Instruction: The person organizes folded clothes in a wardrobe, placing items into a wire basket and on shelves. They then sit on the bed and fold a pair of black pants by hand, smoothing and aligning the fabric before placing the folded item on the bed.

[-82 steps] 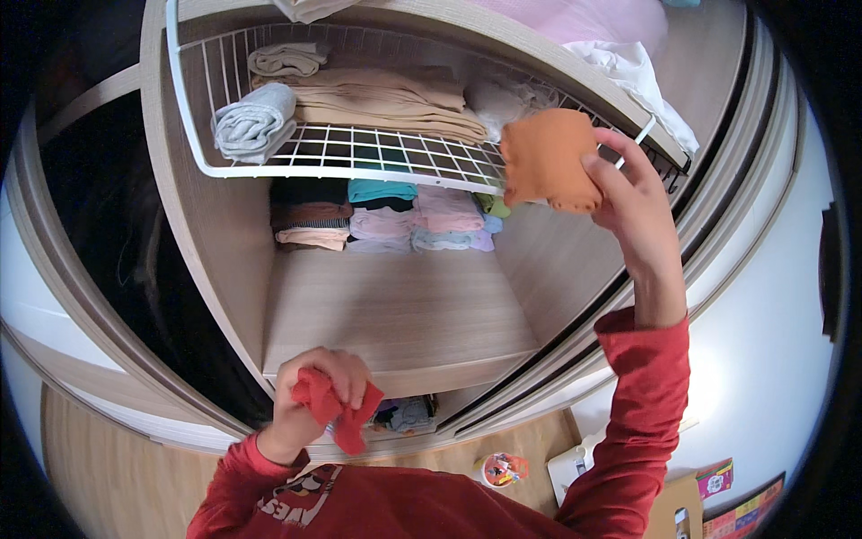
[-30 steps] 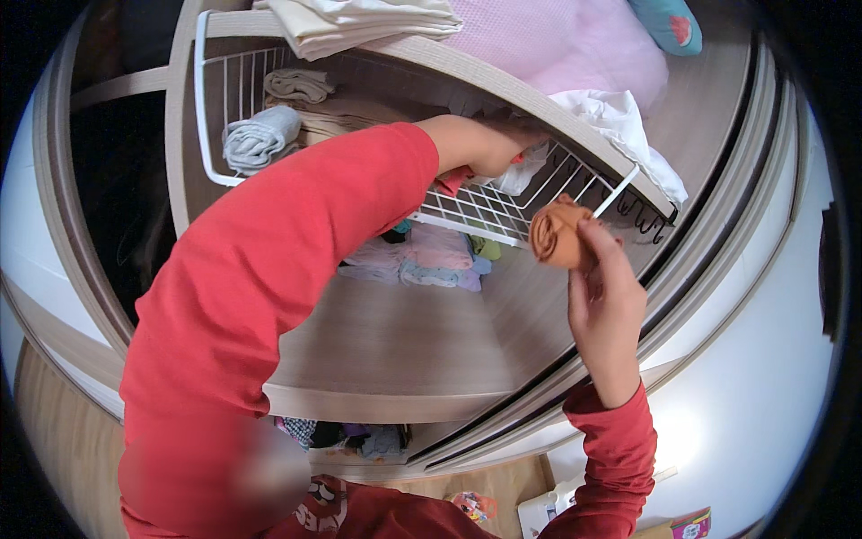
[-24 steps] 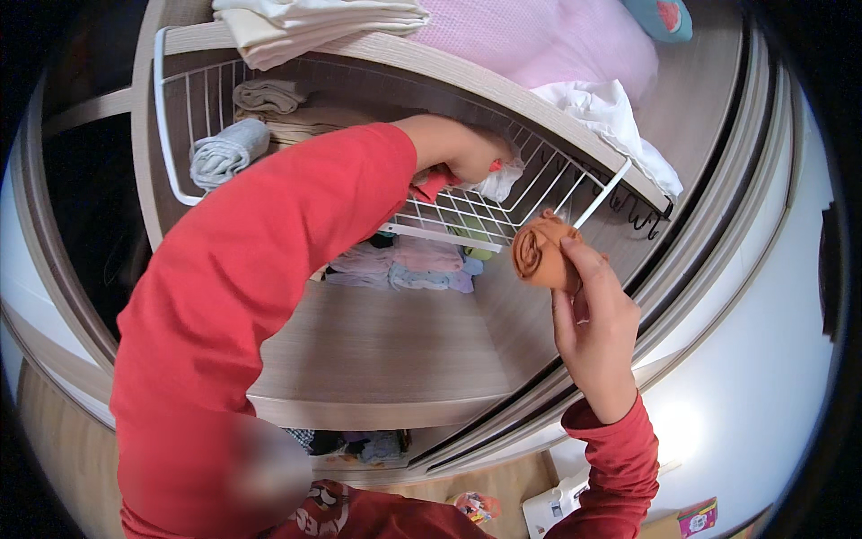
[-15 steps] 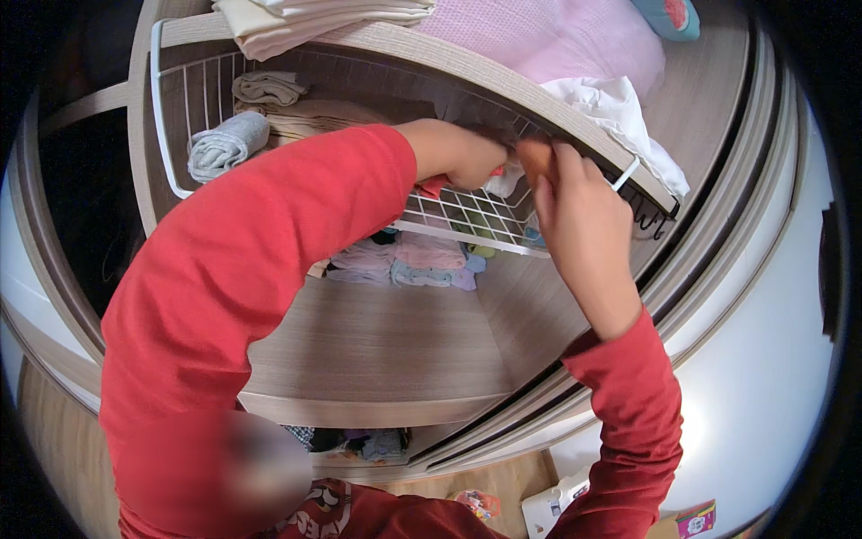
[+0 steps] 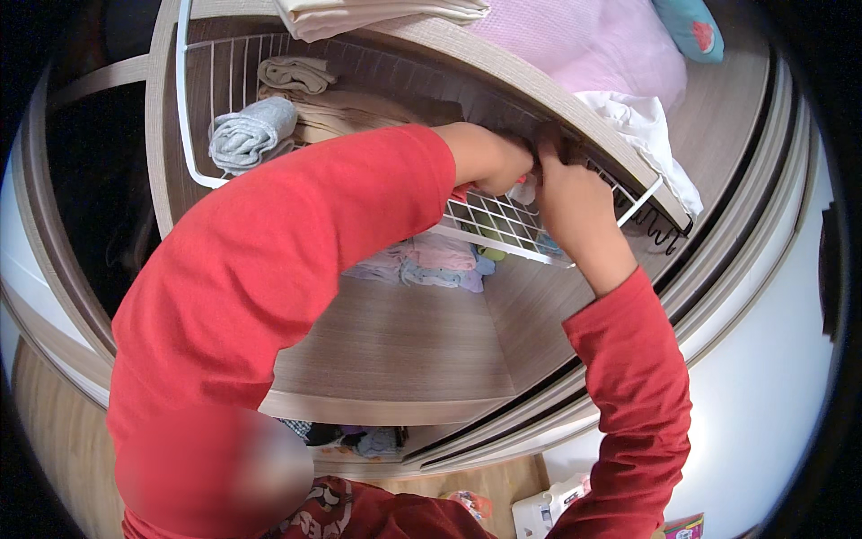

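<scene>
Both my hands reach into the right part of a white wire basket (image 5: 507, 244) under a wooden shelf. My left hand (image 5: 496, 162) is curled, with a bit of red cloth (image 5: 461, 191) and a bit of white cloth (image 5: 523, 192) showing beside it. Close against it is my right hand (image 5: 575, 199), bent inward, its fingers in shadow under the shelf edge. Whatever the fingers hold is hidden. Left of my arm, a rolled grey cloth (image 5: 252, 135), a rolled beige cloth (image 5: 296, 75) and folded tan cloth (image 5: 355, 121) lie in the basket.
Folded cream cloth (image 5: 377, 16), a pink bedding piece (image 5: 575, 45) and white cloth (image 5: 639, 135) rest on the shelf above. Black hooks (image 5: 660, 229) hang at the basket's right. Folded pastel clothes (image 5: 435, 260) lie below. Sliding door rails (image 5: 718, 260) run along the right.
The basket and shelf have shifted slightly right and down in view. My right hand has moved in closer to my left hand, its fingers further under the shelf edge.
</scene>
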Tool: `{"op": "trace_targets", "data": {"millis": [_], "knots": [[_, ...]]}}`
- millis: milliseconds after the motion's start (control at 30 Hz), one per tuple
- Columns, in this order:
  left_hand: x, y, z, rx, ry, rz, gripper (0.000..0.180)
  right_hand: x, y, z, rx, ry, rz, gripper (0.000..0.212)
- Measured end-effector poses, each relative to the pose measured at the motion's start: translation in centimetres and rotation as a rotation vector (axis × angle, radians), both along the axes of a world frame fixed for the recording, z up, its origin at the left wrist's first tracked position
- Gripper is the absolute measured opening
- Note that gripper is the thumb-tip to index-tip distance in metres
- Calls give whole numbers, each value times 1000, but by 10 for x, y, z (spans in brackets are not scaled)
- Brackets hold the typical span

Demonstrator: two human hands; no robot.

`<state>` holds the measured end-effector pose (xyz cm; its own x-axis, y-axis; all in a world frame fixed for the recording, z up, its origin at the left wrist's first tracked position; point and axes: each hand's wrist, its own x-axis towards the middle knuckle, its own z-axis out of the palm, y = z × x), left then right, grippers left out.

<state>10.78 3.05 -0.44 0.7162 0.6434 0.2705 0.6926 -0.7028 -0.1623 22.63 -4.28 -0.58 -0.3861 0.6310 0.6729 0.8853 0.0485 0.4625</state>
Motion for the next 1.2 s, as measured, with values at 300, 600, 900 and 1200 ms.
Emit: {"op": "trace_targets", "data": {"millis": [300,600,900,1200], "knots": [[3,-7,3,-35,-17,41,28,21,79,6,175,131,289,31],[0,-5,0,-49,-46,48,29,13,53,1,110,36,262,39],[-11,-38,-1,66,-35,51,25,-2,89,28,-90,24,133,34],[-67,-175,-62,613,-455,-470,23,-57,-6,7,-146,193,303,24]]}}
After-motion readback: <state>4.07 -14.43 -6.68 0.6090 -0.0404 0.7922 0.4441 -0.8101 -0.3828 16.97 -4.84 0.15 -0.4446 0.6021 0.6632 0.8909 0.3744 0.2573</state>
